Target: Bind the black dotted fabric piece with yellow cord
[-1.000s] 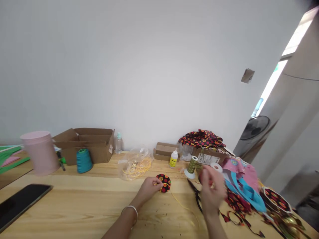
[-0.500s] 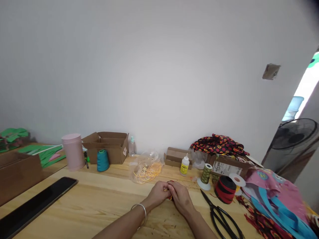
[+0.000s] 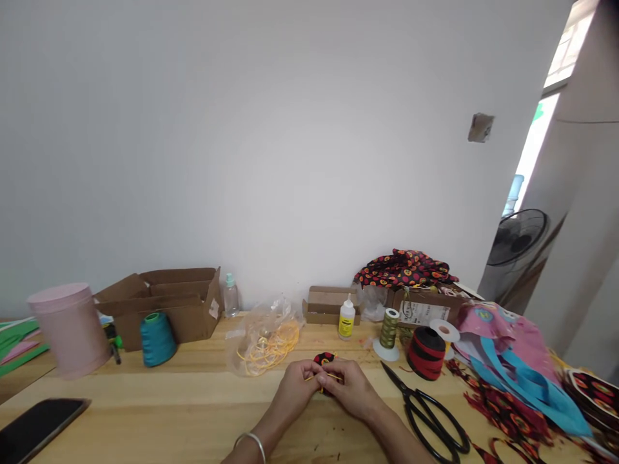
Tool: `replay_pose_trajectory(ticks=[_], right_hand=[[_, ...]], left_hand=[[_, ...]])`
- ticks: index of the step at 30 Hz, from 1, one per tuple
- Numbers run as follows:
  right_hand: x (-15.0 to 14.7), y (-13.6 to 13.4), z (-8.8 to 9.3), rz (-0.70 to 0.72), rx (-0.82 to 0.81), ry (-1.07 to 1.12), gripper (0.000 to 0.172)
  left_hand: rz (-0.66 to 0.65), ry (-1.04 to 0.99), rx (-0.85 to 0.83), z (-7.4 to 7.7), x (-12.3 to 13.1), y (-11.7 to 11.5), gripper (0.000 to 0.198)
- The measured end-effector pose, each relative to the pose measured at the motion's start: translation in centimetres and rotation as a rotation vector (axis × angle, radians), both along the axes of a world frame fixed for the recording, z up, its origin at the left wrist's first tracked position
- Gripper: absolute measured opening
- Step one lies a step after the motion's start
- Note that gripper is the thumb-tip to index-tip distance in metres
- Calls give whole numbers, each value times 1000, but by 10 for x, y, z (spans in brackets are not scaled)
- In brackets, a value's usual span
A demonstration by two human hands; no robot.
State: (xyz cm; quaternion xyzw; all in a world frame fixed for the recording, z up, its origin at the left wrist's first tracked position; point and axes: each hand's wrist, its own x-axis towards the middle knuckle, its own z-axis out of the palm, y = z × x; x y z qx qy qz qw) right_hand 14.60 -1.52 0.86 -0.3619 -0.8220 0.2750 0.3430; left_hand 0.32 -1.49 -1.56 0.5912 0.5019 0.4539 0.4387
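Both hands meet at the front middle of the table. My left hand [image 3: 296,385], with a silver bangle on its wrist, is closed in a pinch, with a bit of yellow cord [image 3: 333,376] at its fingertips. My right hand [image 3: 352,388] is closed against it, thumb toward the left fingers. Between them is a small piece of patterned fabric [image 3: 324,357], black with red and yellow; its upper edge shows above the fingers, and the rest is hidden. Black-handled scissors [image 3: 416,403] lie to the right of my right hand, blades pointing away.
Ahead lie a plastic bag of yellow cord [image 3: 271,341], a glue bottle [image 3: 346,319] and a green thread spool [image 3: 389,328]. To the right are a black-and-red roll [image 3: 425,353] and fabric scraps [image 3: 507,403]. At left stand a teal thread cone [image 3: 157,341], a pink canister [image 3: 70,328] and a phone [image 3: 41,425].
The view has turned right, so table things sit further left. More of the patterned fabric and yellow cord shows between my hands, whose fingers have shifted.
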Motion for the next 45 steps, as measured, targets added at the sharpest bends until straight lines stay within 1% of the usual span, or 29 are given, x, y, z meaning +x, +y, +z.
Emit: replay_pose_trajectory(ticks=[4, 7, 10, 13, 17, 22, 29, 34, 37, 41, 45], right_hand=[[2, 1, -1, -48, 73, -45, 21], [5, 2, -1, -77, 132, -68, 20], [6, 2, 0, -75, 189, -87, 19], [8, 1, 2, -76, 216, -109, 18], [9, 1, 0, -126, 210, -134, 16], [8, 2, -5, -208, 200, -123, 19], [5, 4, -10, -230, 138, -44, 25], [6, 4, -12, -232, 109, -17, 25], [5, 4, -12, -236, 110, -7, 25], [4, 4, -11, -227, 109, -22, 24], [2, 5, -12, -258, 133, -11, 25]], left_hand=[[-89, -65, -46, 9, -1, -3, 21], [-122, -39, -80, 15, -4, -4, 23], [-172, -59, -77, 17, -7, -4, 23], [-169, -35, -76, 17, -9, -2, 21], [-155, 0, -77, 18, -8, -3, 22], [-132, -15, -68, 19, -6, -6, 24], [-105, -98, -69, 17, -9, -5, 21], [-74, -86, -36, 18, -7, -7, 18], [-85, -62, -34, 18, -7, -9, 18], [-135, -43, -46, 20, -8, -9, 19], [-144, -43, -49, 20, -8, -8, 18]])
